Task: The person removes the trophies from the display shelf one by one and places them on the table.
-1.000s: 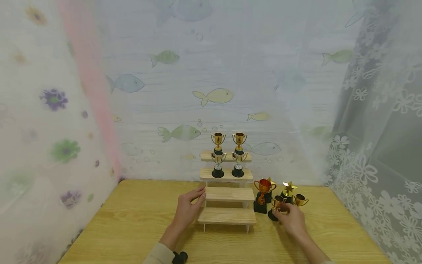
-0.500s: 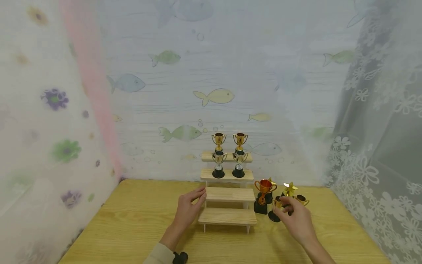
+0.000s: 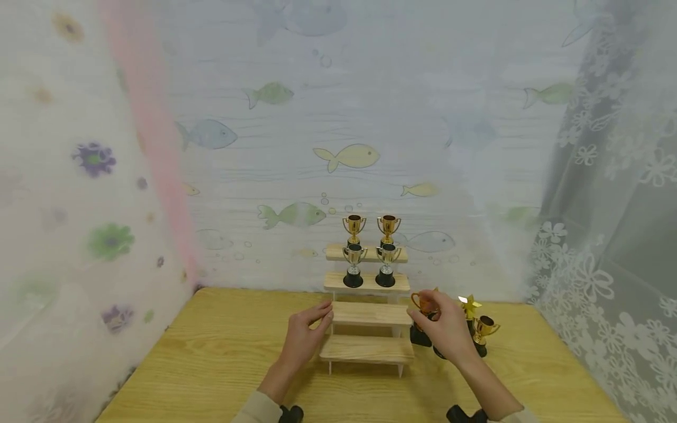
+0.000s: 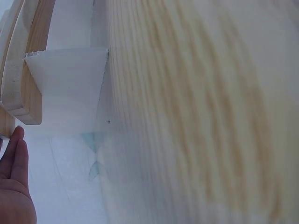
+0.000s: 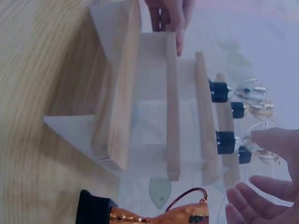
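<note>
A four-tier wooden display stand (image 3: 370,348) is on the table, gold trophy cups (image 3: 354,224) on its top tier and silver trophy cups (image 3: 354,257) one tier below. My left hand (image 3: 302,341) pinches the left end of the second tier from the bottom. My right hand (image 3: 449,329), thumb and fingers apart, is in front of the orange-bronze trophy (image 3: 421,336) at the stand's right side and partly hides it. In the right wrist view, that trophy (image 5: 159,216) lies below the spread fingers (image 5: 273,186), and nothing shows between them and the thumb.
A gold trophy cup (image 3: 485,330) and a star trophy (image 3: 469,306) stand to the right of my right hand. Another star top peeks out behind the bronze trophy. Fish-patterned curtain (image 3: 344,117) hangs behind the wooden table (image 3: 227,329).
My right hand has left the small gold cup that it touched and moved left and up, over to the bronze trophy. My left hand keeps its place on the stand.
</note>
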Action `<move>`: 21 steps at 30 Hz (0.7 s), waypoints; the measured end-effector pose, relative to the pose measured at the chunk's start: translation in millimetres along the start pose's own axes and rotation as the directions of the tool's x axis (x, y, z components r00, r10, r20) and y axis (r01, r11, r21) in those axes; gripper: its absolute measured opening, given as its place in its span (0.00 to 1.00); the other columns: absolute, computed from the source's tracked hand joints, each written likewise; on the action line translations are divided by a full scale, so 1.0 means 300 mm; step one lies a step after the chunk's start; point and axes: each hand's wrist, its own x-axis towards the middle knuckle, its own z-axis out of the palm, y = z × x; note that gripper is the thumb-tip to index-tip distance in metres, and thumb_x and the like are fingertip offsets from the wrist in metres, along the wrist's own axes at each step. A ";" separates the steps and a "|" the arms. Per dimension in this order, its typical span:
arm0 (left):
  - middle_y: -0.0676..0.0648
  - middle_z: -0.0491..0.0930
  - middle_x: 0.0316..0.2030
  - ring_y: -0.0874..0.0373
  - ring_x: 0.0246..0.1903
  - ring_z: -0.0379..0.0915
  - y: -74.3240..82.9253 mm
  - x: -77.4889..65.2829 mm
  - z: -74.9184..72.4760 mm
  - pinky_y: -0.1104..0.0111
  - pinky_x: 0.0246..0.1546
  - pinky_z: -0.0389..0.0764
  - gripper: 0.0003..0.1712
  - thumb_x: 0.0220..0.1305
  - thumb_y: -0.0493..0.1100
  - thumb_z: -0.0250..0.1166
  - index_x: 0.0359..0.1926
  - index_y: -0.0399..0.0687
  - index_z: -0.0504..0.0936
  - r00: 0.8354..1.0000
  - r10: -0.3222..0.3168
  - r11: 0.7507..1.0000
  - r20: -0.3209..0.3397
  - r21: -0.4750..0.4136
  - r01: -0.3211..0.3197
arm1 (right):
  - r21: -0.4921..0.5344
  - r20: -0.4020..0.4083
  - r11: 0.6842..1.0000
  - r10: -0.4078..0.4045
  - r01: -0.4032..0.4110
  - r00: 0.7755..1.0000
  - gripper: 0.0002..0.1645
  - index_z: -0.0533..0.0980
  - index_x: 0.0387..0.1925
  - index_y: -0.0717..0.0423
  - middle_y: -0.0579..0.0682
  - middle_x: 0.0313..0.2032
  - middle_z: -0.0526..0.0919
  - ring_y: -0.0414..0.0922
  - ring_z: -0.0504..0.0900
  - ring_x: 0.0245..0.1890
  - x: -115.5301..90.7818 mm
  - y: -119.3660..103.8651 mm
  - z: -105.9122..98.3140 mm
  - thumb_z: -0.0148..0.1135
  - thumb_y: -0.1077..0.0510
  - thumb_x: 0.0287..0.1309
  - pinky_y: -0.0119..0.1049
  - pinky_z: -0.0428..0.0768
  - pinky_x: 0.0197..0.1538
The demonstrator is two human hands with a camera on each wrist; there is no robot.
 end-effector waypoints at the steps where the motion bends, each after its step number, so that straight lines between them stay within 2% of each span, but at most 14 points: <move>1: 0.43 0.82 0.59 0.47 0.60 0.78 0.001 0.000 0.001 0.57 0.57 0.81 0.14 0.73 0.41 0.66 0.53 0.37 0.88 1.000 -0.010 1.000 0.002 -0.003 0.010 | 0.003 0.000 1.000 -0.011 0.011 1.000 0.25 0.79 0.58 0.62 0.58 0.44 0.83 0.51 0.81 0.40 0.006 -0.001 0.004 0.73 0.56 0.62 0.34 0.80 0.37; 6: 0.42 0.83 0.58 0.45 0.60 0.79 0.007 -0.001 0.002 0.55 0.56 0.82 0.14 0.73 0.40 0.66 0.53 0.36 0.88 1.000 -0.003 1.000 -0.003 0.008 0.003 | 0.018 0.020 1.000 -0.013 0.013 1.000 0.28 0.77 0.61 0.64 0.60 0.46 0.81 0.53 0.80 0.42 0.040 -0.019 0.020 0.72 0.56 0.63 0.41 0.82 0.42; 12: 0.42 0.82 0.58 0.45 0.60 0.79 0.006 0.001 0.001 0.55 0.56 0.82 0.15 0.73 0.41 0.65 0.53 0.37 0.87 1.000 -0.015 1.000 0.004 0.026 0.015 | 0.031 0.046 0.999 -0.021 0.019 0.999 0.31 0.73 0.65 0.65 0.64 0.56 0.77 0.60 0.78 0.52 0.091 -0.037 0.038 0.71 0.56 0.64 0.54 0.80 0.52; 16: 0.41 0.82 0.59 0.45 0.60 0.79 0.004 0.000 0.001 0.55 0.56 0.82 0.15 0.73 0.41 0.65 0.54 0.37 0.87 1.000 -0.002 0.999 0.011 0.040 0.001 | 0.065 0.072 0.998 0.000 -0.005 0.997 0.34 0.71 0.67 0.64 0.64 0.62 0.74 0.60 0.76 0.57 0.121 -0.044 0.051 0.70 0.55 0.65 0.56 0.79 0.56; 21: 0.38 0.82 0.58 0.42 0.59 0.79 0.000 -0.001 0.000 0.52 0.54 0.82 0.15 0.73 0.40 0.65 0.53 0.35 0.87 1.000 0.028 0.999 0.010 0.035 -0.029 | 0.067 0.090 0.997 0.031 -0.037 0.995 0.37 0.69 0.69 0.65 0.65 0.64 0.72 0.59 0.75 0.59 0.149 -0.046 0.066 0.70 0.54 0.66 0.55 0.78 0.58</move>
